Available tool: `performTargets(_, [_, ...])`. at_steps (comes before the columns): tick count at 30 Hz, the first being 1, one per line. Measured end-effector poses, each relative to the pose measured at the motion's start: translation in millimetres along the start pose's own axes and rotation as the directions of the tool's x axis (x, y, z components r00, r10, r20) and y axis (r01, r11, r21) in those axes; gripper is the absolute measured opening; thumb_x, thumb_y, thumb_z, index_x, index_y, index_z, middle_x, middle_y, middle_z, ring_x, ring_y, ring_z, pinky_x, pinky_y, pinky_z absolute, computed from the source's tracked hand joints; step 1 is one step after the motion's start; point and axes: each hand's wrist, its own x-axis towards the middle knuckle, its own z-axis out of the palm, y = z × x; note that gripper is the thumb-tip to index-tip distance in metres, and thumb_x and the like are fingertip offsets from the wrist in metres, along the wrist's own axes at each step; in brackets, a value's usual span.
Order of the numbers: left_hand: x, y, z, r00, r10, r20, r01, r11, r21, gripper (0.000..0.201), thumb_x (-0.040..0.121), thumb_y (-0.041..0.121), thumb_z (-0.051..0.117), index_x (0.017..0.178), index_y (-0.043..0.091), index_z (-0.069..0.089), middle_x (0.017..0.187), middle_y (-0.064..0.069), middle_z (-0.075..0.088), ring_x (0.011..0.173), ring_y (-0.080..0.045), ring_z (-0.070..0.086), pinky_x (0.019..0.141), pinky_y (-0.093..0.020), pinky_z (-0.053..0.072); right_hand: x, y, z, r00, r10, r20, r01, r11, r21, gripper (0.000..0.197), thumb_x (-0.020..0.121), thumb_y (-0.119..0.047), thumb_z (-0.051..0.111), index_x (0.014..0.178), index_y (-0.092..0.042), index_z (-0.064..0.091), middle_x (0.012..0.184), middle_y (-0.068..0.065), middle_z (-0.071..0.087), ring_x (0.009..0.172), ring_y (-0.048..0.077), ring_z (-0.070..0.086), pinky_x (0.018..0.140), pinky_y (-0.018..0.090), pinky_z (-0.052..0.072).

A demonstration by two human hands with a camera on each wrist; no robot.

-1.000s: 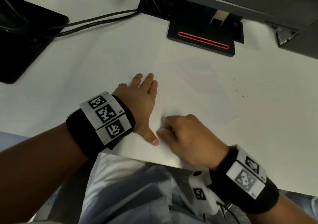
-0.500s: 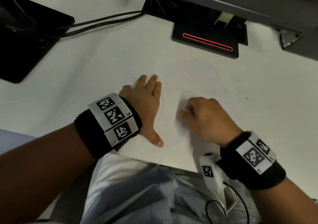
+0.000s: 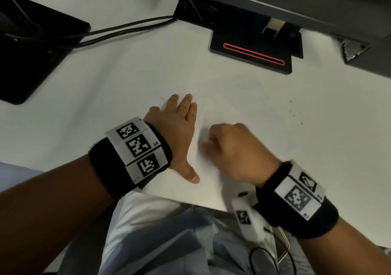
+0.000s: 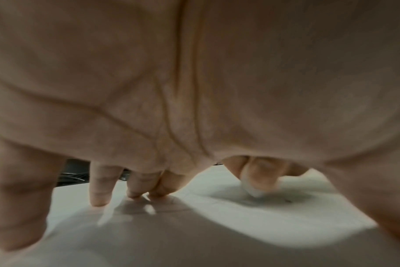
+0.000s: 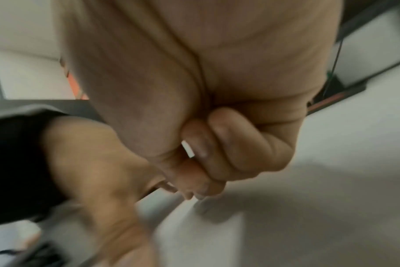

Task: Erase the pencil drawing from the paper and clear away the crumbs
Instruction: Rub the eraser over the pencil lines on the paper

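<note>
A white sheet of paper point(image 3: 239, 109) lies on the white desk, with faint pencil lines point(image 3: 201, 124) between my two hands. My left hand point(image 3: 179, 126) lies flat on the paper's left part, fingers straight and thumb spread. My right hand point(image 3: 230, 150) is curled into a fist just right of it and pinches a small white eraser point(image 4: 251, 187), whose tip touches the paper; a sliver of the eraser point(image 5: 187, 148) shows between thumb and finger in the right wrist view. Dark crumbs point(image 3: 296, 114) lie on the desk to the right of the sheet.
A black monitor base with a red line point(image 3: 254, 46) stands behind the paper. Black cables point(image 3: 118, 33) run to a black stand point(image 3: 27, 48) at the far left. The desk's front edge point(image 3: 190, 202) is close under my wrists, with my lap below.
My right hand went up and right over the paper with the eraser, then came back down and left toward my left thumb. The left hand stayed pressed flat on the sheet.
</note>
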Motion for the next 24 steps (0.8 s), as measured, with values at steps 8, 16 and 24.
performTargets(8, [-0.2, -1.1, 2.2, 1.0, 0.011, -0.001, -0.011, 1.0, -0.009, 0.159, 0.049, 0.093, 0.062, 0.153, 0.006, -0.019, 0.162, -0.011, -0.027, 0.151, -0.033, -0.013, 0.118, -0.052, 0.022, 7.4, 42.0, -21.1, 0.971, 0.205, -0.127, -0.209, 0.978, -0.018, 0.028, 0.098, -0.031, 0.054, 0.077, -0.013, 0.053, 0.073, 0.0, 0.059, 0.072, 0.022, 0.052, 0.054, 0.028, 0.031])
performTargets(16, [-0.8, -6.7, 2.8, 0.999, 0.031, -0.012, -0.031, 0.999, 0.044, 0.162, 0.043, 0.094, 0.064, 0.154, 0.009, -0.019, 0.162, -0.01, -0.027, 0.151, -0.032, -0.013, 0.116, -0.049, 0.022, -24.5, 12.7, 6.0, 0.893, -0.116, 0.435, -0.424, 0.109, 0.899, 0.016, 0.093, -0.027, 0.057, 0.085, -0.013, 0.058, 0.103, 0.035, 0.069, 0.09, 0.041, 0.072, 0.079, 0.043, 0.06])
performTargets(24, [-2.2, -7.9, 1.9, 0.999, 0.033, 0.029, -0.034, 0.999, 0.041, 0.164, 0.042, 0.096, 0.062, 0.152, 0.01, -0.024, 0.16, -0.007, -0.032, 0.15, -0.031, -0.017, 0.118, -0.052, 0.014, -2.2, 92.0, -36.9, 0.925, 0.379, -0.031, 0.171, -0.344, 0.923, 0.04, 0.104, -0.033, 0.041, 0.072, -0.012, 0.054, 0.122, 0.023, 0.063, 0.119, 0.036, 0.064, 0.096, 0.041, 0.056])
